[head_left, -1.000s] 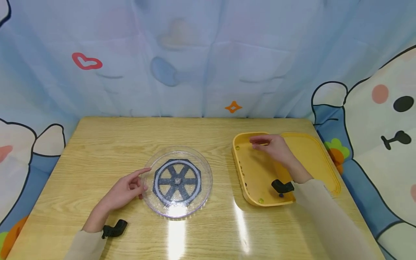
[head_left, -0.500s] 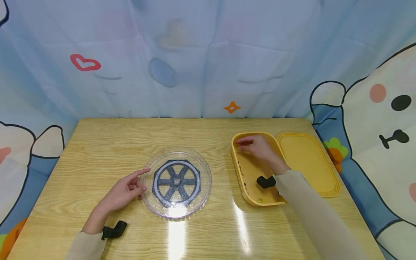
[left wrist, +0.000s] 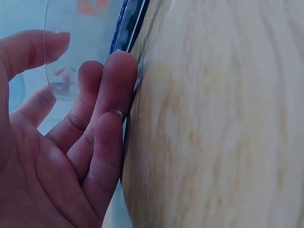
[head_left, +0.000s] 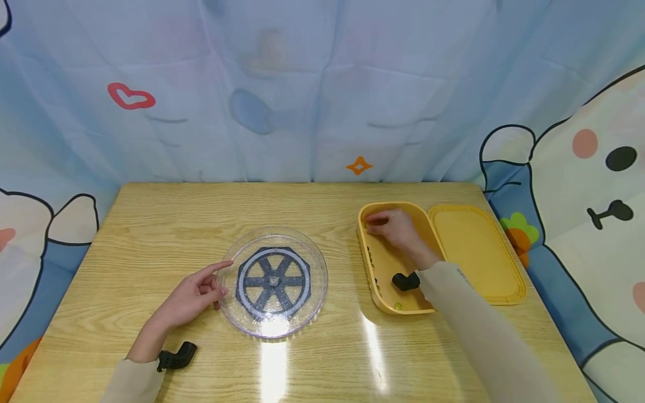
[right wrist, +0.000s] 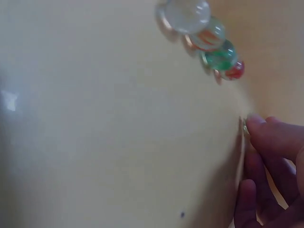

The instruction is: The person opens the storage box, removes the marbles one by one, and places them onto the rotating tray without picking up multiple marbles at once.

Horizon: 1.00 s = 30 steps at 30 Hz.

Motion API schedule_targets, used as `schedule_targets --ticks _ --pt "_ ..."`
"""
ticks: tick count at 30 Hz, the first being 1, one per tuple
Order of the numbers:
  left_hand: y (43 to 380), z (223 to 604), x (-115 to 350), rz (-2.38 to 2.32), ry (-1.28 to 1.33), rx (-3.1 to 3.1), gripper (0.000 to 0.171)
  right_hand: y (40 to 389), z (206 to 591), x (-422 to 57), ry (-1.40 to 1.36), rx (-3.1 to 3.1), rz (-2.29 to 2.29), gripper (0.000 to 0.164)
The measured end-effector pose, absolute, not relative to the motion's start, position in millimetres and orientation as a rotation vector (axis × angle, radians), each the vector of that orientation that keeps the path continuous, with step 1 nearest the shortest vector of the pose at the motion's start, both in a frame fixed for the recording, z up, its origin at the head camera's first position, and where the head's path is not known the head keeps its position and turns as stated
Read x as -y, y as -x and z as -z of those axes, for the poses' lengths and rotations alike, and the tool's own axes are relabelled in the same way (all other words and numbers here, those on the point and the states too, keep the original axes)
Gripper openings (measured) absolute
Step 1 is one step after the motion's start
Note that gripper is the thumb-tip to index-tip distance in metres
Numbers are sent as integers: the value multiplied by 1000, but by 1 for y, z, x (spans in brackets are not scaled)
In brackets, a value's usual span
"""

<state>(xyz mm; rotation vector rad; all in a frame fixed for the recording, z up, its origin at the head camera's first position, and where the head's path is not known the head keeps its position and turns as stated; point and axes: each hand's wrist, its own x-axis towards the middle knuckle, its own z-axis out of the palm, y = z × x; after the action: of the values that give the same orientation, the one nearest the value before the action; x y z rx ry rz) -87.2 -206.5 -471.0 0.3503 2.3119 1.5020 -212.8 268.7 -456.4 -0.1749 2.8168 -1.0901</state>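
Observation:
A clear, ribbed glass plate (head_left: 319, 252) sits left of the middle of the table, a dark wheel-shaped piece (head_left: 255, 281) showing at its centre. My left hand (head_left: 188, 299) touches the plate's left rim, index finger extended and the other fingers loosely bent. The thumb overlaps the clear rim in the left wrist view. Inside a yellow box (head_left: 377, 294), my right hand (head_left: 400, 229) pinches a small yellowish marble (right wrist: 245, 127) by the far left wall, partly hidden by the fingertips. Clear, green (right wrist: 221, 58) and red (right wrist: 235, 71) marbles line that wall.
The box's flat yellow lid (head_left: 478, 257) lies against its right side. A yellow-green marble (head_left: 398, 306) sits at the box's near end. Behind the wooden table (head_left: 171, 224) hangs a blue printed curtain (head_left: 282, 140).
My right hand has moved left and down within the box to the marble at the wall, its fingertips closing there. The box has shifted slightly. My left hand and the plate stay put.

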Motion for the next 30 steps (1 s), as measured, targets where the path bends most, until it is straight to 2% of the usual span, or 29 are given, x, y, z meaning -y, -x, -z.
schedule_targets --ticks 20,30 --pt "87 470 206 -1504 -344 -2315 55 210 454 -262 135 -2853 1048 21" --pt "87 471 205 -1510 -348 -2318 55 206 433 -263 124 -2790 1130 22"
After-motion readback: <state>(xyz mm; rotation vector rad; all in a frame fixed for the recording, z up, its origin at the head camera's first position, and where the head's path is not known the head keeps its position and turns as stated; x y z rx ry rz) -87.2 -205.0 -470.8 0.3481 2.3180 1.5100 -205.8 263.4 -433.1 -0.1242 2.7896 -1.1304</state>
